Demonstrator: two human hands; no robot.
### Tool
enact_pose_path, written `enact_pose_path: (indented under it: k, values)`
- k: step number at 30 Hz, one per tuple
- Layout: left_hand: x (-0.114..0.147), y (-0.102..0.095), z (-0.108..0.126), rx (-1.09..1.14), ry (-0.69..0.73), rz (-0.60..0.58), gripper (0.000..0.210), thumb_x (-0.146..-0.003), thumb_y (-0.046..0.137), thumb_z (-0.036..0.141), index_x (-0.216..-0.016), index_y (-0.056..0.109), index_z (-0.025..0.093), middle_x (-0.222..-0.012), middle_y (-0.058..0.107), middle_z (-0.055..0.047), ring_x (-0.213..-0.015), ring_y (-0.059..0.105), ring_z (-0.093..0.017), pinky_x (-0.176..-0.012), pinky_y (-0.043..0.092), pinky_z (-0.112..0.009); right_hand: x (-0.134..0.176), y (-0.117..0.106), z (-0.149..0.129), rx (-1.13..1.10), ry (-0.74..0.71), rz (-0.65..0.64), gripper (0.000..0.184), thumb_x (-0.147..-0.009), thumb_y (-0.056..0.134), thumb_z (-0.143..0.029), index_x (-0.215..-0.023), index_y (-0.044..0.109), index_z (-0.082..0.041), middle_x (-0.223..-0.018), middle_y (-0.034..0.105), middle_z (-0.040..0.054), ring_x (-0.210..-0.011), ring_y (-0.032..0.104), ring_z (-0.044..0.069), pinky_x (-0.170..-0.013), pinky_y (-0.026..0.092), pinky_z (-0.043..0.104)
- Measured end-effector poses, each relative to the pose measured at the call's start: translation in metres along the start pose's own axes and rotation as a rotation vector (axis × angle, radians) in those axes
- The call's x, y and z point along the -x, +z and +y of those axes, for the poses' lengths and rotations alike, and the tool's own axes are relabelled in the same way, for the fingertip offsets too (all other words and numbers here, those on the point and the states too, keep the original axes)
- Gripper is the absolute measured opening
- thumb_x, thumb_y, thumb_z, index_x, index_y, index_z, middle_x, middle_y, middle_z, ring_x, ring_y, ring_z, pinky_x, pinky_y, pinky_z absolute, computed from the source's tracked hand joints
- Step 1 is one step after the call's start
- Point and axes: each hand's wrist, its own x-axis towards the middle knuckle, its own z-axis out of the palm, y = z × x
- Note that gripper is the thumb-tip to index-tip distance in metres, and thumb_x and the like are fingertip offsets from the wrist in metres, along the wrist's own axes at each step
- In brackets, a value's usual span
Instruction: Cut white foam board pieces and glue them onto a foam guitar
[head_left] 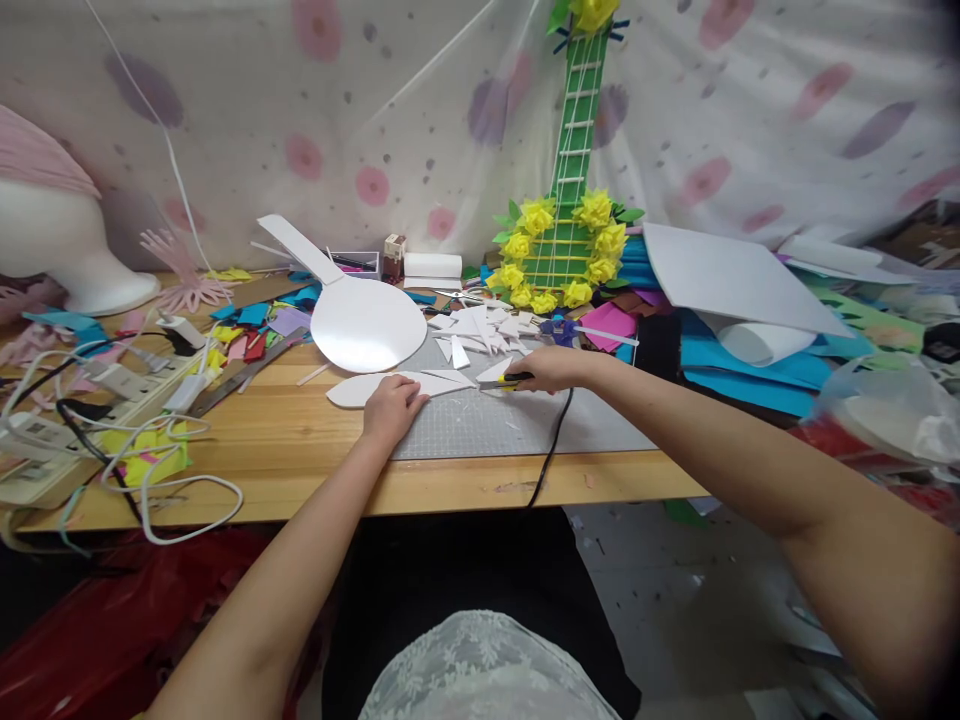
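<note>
A wooden surface (277,450) spans the middle of the frame, bearing a grey cutting mat (465,430). Left of centre lies a paddle-shaped white cut-out (367,325); below it, a pointed white strip (352,392). The right hand (553,368) has its fingers closed around a utility knife (514,379); the left hand (391,405) rests bent fingers on the strip, whether pinching cannot be told.

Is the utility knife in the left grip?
No, the right grip holds the utility knife, while the left grip rests on a white pointed piece.
</note>
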Motion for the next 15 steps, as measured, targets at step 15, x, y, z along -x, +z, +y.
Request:
enact_pose_path:
  k: [15]
  values:
    - [-0.042,-0.025,0.034,-0.372,-0.416,-0.297,0.062,-0.067,0.055,0.06,-0.109,0.057,0.014,-0.114,0.053,-0.018,-0.109,0.047,-0.034,-0.084,0.044,-0.04,-0.015,0.0,-0.014,-0.012,0.045,0.175,0.032,-0.085,0.044,-0.038,-0.111,0.055,-0.024,-0.075,0.066,0.0015,-0.057,0.058,0.012,-0.055,0.033,0.021]
